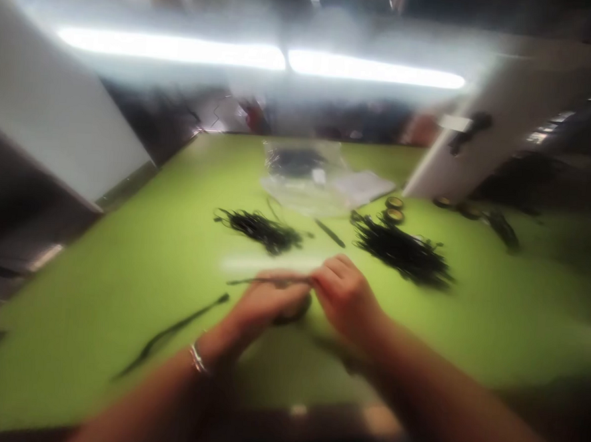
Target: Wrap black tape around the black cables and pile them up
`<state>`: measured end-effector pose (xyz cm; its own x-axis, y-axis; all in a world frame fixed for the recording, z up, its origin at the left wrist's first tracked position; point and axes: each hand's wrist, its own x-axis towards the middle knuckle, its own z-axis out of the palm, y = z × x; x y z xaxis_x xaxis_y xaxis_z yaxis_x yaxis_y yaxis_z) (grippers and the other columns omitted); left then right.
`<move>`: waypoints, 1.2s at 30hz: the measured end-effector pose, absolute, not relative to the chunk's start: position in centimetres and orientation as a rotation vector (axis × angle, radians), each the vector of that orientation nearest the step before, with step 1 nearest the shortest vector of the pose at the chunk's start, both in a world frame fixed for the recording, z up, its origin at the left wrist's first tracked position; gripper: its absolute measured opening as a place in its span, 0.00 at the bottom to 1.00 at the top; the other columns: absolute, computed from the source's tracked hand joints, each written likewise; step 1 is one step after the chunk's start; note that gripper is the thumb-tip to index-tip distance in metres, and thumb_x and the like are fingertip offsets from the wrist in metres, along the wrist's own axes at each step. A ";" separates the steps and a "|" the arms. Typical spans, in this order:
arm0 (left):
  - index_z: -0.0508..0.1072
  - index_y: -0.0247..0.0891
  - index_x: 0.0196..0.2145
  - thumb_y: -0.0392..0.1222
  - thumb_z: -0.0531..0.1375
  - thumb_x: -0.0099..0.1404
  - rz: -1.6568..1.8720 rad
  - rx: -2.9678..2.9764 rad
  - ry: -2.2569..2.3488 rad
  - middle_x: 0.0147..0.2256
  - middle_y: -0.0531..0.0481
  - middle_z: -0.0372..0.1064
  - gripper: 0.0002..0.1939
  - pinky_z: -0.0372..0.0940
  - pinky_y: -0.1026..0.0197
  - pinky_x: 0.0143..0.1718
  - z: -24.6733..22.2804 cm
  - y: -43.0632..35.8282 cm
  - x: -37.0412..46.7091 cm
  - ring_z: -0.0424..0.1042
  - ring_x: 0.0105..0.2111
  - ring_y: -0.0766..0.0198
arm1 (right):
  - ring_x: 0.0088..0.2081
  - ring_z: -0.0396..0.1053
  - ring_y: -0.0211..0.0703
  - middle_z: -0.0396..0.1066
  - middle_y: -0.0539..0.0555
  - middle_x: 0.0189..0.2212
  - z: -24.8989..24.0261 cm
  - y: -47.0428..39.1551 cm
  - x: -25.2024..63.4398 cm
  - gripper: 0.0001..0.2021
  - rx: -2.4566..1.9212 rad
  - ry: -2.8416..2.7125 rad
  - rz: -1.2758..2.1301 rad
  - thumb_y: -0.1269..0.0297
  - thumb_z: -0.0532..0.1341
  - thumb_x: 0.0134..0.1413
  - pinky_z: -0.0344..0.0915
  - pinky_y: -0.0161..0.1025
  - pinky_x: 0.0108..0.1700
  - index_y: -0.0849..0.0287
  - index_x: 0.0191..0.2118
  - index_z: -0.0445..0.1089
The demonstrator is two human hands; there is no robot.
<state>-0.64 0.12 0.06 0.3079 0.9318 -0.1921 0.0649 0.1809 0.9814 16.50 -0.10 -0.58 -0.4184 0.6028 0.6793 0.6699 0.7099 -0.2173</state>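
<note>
Both hands meet over the near middle of the green table. My left hand (273, 300) is closed round a dark roll (292, 312) whose lower edge shows under the thumb. A thin black cable (256, 280) runs across the top of that hand to the fingertips of my right hand (341, 292), which are pinched on it. To the left, a separate black cable (168, 330) lies slantwise on the table. Blur hides the finer detail at the fingertips.
Beyond the hands lie two bundles of black cables, a smaller one (265, 231) and a larger one (404, 251), with a dark pen-like tool (329, 233) between them. Farther back are tape rolls (394, 216), a clear plastic bag (297, 188) and a white panel (443, 150).
</note>
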 end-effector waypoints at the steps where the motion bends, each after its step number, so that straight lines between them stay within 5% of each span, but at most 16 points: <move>1: 0.76 0.34 0.26 0.40 0.64 0.56 0.810 1.219 1.054 0.17 0.56 0.58 0.06 0.51 0.65 0.21 0.1 0.2 -0.8 0.54 0.19 0.71 | 0.30 0.57 0.43 0.61 0.53 0.24 -0.5 -0.1 16.5 0.10 -0.951 -2.147 -0.134 0.76 0.55 0.58 0.60 0.39 0.34 0.60 0.28 0.66; 5: 0.74 0.33 0.23 0.36 0.63 0.54 0.877 1.126 0.951 0.20 0.54 0.60 0.05 0.52 0.65 0.24 -0.6 0.4 -1.2 0.56 0.22 0.70 | 0.30 0.56 0.43 0.61 0.52 0.23 -0.5 0.1 16.9 0.10 -0.951 -2.139 -0.214 0.78 0.54 0.56 0.60 0.39 0.34 0.60 0.28 0.67; 10: 0.77 0.33 0.32 0.35 0.63 0.53 0.856 0.930 0.841 0.21 0.52 0.64 0.07 0.56 0.63 0.26 -1.2 0.4 -1.0 0.60 0.22 0.68 | 0.31 0.57 0.43 0.62 0.53 0.23 -0.6 0.4 17.3 0.08 -1.006 -2.099 -0.318 0.77 0.57 0.56 0.62 0.40 0.35 0.61 0.29 0.68; 16: 0.73 0.34 0.28 0.49 0.64 0.59 0.947 0.888 0.891 0.28 0.50 0.69 0.14 0.60 0.63 0.30 -1.4 0.2 -1.0 0.65 0.28 0.66 | 0.31 0.58 0.43 0.66 0.54 0.25 -0.5 0.2 16.9 0.07 -0.880 -2.143 -0.315 0.77 0.56 0.58 0.64 0.39 0.35 0.63 0.34 0.71; 20: 0.73 0.33 0.27 0.48 0.67 0.56 0.959 0.821 0.945 0.26 0.50 0.69 0.14 0.60 0.65 0.29 -1.6 0.3 -1.3 0.65 0.26 0.67 | 0.33 0.61 0.43 0.68 0.55 0.27 -0.5 0.3 17.1 0.10 -0.780 -2.172 -0.325 0.77 0.54 0.60 0.66 0.40 0.37 0.62 0.41 0.71; 29: 0.74 0.34 0.27 0.50 0.66 0.56 1.002 1.023 1.063 0.25 0.50 0.69 0.14 0.62 0.63 0.28 -0.5 0.0 -1.1 0.67 0.26 0.65 | 0.33 0.61 0.42 0.68 0.53 0.28 -1.0 0.7 17.7 0.09 -0.794 -2.095 -0.066 0.76 0.57 0.58 0.66 0.39 0.37 0.58 0.40 0.71; 36: 0.75 0.36 0.27 0.40 0.63 0.60 1.236 1.770 1.073 0.28 0.48 0.71 0.06 0.64 0.60 0.37 -0.5 0.0 -1.0 0.68 0.30 0.62 | 0.36 0.65 0.41 0.70 0.53 0.32 -0.3 0.3 17.8 0.05 -0.950 -2.101 0.325 0.69 0.58 0.60 0.64 0.39 0.40 0.59 0.40 0.70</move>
<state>-0.96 0.04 -0.50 0.1959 0.9125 0.3593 0.2279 -0.3987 0.8883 17.78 0.33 -0.32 -0.4067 0.7227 0.5588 0.5199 0.6861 -0.5090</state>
